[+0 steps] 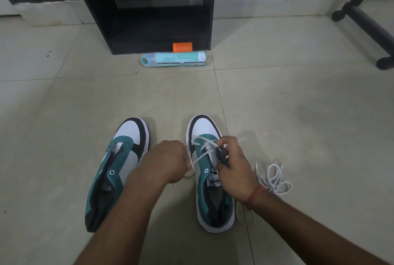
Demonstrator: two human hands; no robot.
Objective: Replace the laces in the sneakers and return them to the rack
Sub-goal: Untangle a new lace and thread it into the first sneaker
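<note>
A black rack [147,8] stands on the tiled floor [298,98], well beyond the right sneaker [207,171], which serves as the landmark here. Against the rack's foot lie a pale blue spray can [173,59] on its side and, just behind it, an orange cap [182,47]. Far off to the sneaker's right stands a black chair base [366,23]. Just to the right of the sneaker lies a loose white lace [274,179] in a tangle with metal tips.

The left sneaker [116,171] rests to the landmark's left, near but apart, unlaced, its eyelets bare. Both shoes are teal, white and black, toes pointing toward the rack.

A white lace [203,147] crosses the right sneaker's front eyelets. The left hand [168,161], fingers curled, pinches one end of it beside the shoe's left edge. The right hand [232,164] grips the shoe's tongue and eyelet flap, covering part of the lacing.
</note>
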